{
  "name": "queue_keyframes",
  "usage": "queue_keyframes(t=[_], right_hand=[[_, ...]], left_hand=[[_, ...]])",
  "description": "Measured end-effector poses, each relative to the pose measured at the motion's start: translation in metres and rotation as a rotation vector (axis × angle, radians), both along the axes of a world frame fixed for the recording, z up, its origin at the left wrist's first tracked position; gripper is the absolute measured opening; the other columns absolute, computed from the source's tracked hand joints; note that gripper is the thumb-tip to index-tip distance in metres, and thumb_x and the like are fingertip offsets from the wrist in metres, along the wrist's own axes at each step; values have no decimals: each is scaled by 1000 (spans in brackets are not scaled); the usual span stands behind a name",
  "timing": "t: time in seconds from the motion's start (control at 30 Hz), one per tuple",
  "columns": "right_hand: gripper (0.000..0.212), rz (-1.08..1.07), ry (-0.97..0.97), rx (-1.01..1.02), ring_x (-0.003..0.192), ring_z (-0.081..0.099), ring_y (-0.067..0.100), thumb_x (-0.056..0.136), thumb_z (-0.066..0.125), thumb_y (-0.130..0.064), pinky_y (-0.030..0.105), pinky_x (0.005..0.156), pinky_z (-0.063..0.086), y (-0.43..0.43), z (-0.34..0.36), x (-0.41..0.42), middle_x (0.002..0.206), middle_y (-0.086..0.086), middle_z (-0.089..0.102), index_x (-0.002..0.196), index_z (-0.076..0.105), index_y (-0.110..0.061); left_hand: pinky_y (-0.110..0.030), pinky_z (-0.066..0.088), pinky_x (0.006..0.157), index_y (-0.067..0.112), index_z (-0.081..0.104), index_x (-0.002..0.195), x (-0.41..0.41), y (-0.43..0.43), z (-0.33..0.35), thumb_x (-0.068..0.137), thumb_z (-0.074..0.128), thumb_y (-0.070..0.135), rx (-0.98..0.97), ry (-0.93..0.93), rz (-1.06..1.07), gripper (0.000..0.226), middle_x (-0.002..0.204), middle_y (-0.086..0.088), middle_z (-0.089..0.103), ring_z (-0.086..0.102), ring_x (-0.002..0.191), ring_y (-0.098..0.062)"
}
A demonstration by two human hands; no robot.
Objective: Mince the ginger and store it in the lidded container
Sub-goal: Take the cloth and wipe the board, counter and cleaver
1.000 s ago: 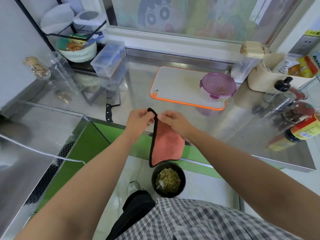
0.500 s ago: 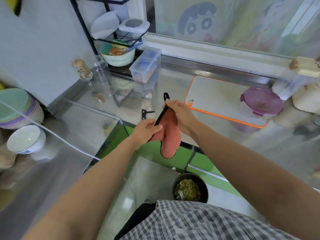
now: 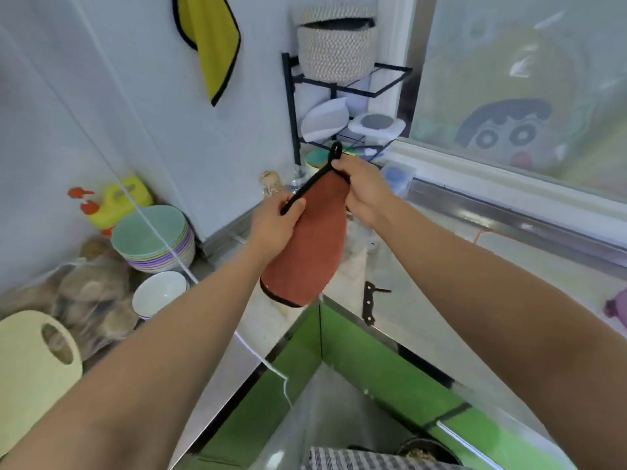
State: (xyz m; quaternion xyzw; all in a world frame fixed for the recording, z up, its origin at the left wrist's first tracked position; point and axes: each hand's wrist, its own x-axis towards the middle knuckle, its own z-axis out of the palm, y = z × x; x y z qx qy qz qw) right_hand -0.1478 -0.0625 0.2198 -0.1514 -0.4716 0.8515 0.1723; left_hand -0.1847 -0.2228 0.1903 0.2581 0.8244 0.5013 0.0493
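While you hold red cloth point(image 3: 312, 252) up, left hand point(image 3: 274, 228) grips black trim, right hand point(image 3: 364, 191) pinches top under loop point(image 3: 336, 151), likely freeing loop for hanging near yellow cloth point(image 3: 212, 39). Lidded container point(image 3: 618, 310): purple edge only, far right on desk point(image 3: 424, 317); ginger unseen.

Both forearms bare, stretched forward, converging. Left hand point(image 3: 274, 228) lower, thumb pinching cloth point(image 3: 305, 252) edge. Right hand point(image 3: 364, 191) higher, fingers curled round cloth top, just below loop.

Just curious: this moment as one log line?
left hand: holds red cloth | right hand: grips it below loop | knife: on counter
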Motion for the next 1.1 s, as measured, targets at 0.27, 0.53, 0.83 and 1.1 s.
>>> queue_keyframes(t=[0.27,0.53,0.83,1.1], right_hand=[[4,59,89,125,67,63,14,85,68,-8,27,61,54,1,84,-108,75,5,66,85,64,-10],[7,135,247,185,62,61,12,86,68,-7,25,58,55,6,193,-204,74,6,64,80,64,-11],[11,132,425,320,84,62,17,81,72,-8,36,86,54,5,284,-298,86,3,66,83,65,-16],[14,45,527,421,94,68,23,81,70,-9,41,89,55,1,328,-351,94,8,72,91,72,-19]], left_hand=[[-21,41,59,17,61,78,-83,-3,81,90,60,28,74,186,218,17,70,6,59,54,65,-10],[-30,50,70,14,67,95,-161,18,178,86,60,27,138,364,532,18,88,0,67,62,80,-17],[-15,42,51,17,56,102,-219,20,266,90,58,17,217,558,626,12,76,7,57,53,63,-6],[-32,48,64,19,52,100,-261,23,315,89,57,14,241,658,651,13,80,7,56,55,69,-11]])
